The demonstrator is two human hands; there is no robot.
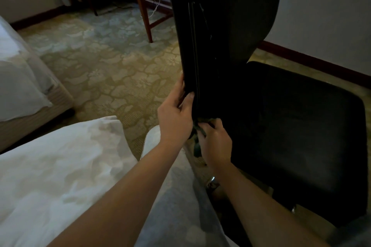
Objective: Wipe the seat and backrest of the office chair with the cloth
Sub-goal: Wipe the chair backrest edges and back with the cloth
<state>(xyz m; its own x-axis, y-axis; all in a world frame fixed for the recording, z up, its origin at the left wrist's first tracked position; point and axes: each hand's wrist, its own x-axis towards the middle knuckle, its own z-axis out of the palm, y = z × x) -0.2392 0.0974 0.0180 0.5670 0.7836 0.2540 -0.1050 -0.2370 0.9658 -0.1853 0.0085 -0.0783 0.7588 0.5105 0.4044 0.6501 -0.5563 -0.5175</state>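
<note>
L hand [176, 110] grips lower side edge of black backrest [222, 26], thumb & fingers clamped either side. R hand [215, 142] just below, fingers curled tight round dark cloth [197, 147], cloth touching backrest base. Seat [301, 126] to right. White bed [60, 176] at left.

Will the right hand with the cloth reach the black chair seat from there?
Probably yes: the right hand, gripping the dark crumpled cloth, is right beside the black padded seat, whose top looks bare, with nothing between them.
</note>
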